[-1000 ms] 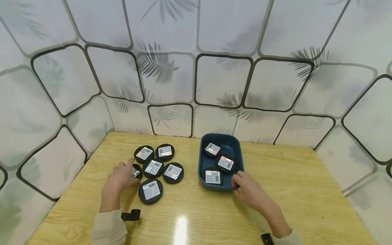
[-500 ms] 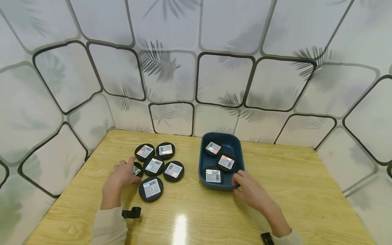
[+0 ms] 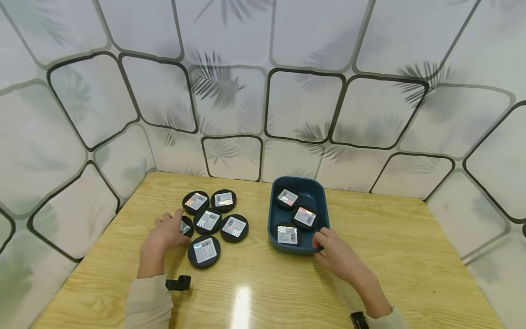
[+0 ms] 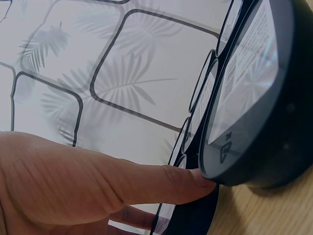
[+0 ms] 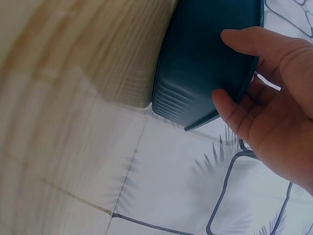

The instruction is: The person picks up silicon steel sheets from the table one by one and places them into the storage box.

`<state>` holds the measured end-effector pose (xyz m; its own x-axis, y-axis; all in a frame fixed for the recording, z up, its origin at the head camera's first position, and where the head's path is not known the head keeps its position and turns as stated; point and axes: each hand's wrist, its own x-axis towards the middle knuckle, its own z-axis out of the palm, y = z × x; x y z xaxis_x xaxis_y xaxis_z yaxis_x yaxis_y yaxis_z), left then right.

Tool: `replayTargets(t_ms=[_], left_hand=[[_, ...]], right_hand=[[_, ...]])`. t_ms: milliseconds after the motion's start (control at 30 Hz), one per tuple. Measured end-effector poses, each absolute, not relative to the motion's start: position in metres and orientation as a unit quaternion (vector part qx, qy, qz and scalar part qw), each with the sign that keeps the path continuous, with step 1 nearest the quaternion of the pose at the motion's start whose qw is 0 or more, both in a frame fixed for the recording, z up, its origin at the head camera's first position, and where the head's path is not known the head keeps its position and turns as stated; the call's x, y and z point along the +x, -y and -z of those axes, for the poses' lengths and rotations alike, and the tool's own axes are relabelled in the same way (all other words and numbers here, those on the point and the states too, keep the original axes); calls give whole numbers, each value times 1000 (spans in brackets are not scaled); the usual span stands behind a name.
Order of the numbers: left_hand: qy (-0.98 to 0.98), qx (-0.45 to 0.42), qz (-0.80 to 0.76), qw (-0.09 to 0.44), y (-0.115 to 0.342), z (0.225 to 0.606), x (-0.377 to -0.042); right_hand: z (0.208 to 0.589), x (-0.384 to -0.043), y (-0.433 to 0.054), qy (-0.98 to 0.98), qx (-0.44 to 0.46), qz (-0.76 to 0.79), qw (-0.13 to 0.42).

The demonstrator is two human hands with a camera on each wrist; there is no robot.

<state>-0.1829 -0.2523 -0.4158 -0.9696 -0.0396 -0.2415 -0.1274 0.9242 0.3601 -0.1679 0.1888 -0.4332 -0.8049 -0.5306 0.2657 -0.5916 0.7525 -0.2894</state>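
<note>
At the left of the table my left hand (image 3: 162,235) pinches a flat round black container (image 3: 186,225) with a shiny label, its thumb on the near side and fingers on the far side. The hand covers part of it. In the left wrist view, the thumb (image 4: 161,183) lies along its dark side (image 4: 193,213), right at the edge of a larger-looking container (image 4: 254,83). My right hand (image 3: 339,256) grips the near right corner of a dark blue plastic bin (image 3: 291,250). Thumb and a finger lie on its outer wall (image 5: 195,63); other fingers go behind the rim.
Several similar labelled containers cluster beside my left hand, such as the nearest one (image 3: 204,252) and a right-hand one (image 3: 234,228). Three more lie label-up in the bin, one (image 3: 287,235) near its front left. A patterned wall (image 3: 230,114) rises behind the wooden table (image 3: 255,283).
The head view drifts slightly, moving the scene a little up and to the right. Both hands keep their holds, and the containers stay in place on the table.
</note>
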Motion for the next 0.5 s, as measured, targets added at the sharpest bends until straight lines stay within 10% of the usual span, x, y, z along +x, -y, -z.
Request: replayTargets(t_ms=[500], left_hand=[[-973,-48,-193,120,253,417,-185]], right_hand=[[433,-168,-188,932,303,-182,87]])
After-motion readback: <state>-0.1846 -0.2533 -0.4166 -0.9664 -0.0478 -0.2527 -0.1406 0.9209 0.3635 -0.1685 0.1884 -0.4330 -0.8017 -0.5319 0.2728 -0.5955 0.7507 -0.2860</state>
